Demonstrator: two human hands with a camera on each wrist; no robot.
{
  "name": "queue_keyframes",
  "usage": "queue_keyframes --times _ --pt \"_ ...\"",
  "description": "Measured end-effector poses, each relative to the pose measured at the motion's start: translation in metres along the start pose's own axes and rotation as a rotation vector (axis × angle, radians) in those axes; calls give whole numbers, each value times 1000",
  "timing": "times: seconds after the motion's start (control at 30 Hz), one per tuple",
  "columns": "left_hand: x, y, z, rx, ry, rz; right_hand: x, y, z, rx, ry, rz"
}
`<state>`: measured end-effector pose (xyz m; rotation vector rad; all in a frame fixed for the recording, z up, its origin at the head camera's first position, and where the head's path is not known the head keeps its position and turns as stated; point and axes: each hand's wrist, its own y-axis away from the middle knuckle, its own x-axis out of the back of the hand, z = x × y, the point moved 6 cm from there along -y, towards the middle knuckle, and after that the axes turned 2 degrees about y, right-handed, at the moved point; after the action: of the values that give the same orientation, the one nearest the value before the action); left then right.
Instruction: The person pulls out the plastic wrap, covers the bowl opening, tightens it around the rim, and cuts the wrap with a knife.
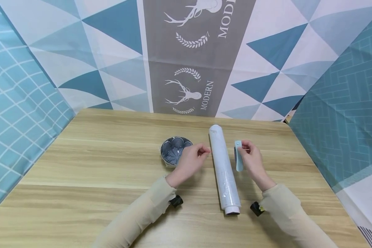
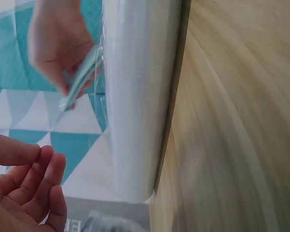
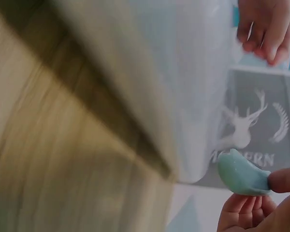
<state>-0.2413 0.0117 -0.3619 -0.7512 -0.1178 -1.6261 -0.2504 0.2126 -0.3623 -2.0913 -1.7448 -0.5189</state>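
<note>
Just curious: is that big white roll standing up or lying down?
Lying down. The roll rests lengthwise on the table, between the two hands.

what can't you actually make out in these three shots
- Bowl: head view, its right side is hidden behind the left hand; contents too small to read.
- Left hand's fingertips: too small to tell if they pinch film from the roll.
- Light blue cutter in the right hand: blurred in the right wrist view, partly covered by fingers.
- Roll ends: cut off in both wrist views.
</note>
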Motion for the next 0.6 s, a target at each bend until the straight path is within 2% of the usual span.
queue_keyframes --times 0.13,0.37,0.47,0.6 --pt "11 4 -5 -4 3 26 1 -8 15 -8 106 -22" --pt "32 9 -12 11 43 97 -3 -14 37 -39 323 -140" --pt "36 9 -13 9 44 115 -6 -16 44 -48 394 -198" --pt "36 9 -15 17 35 97 -9 -18 52 -59 456 -257"
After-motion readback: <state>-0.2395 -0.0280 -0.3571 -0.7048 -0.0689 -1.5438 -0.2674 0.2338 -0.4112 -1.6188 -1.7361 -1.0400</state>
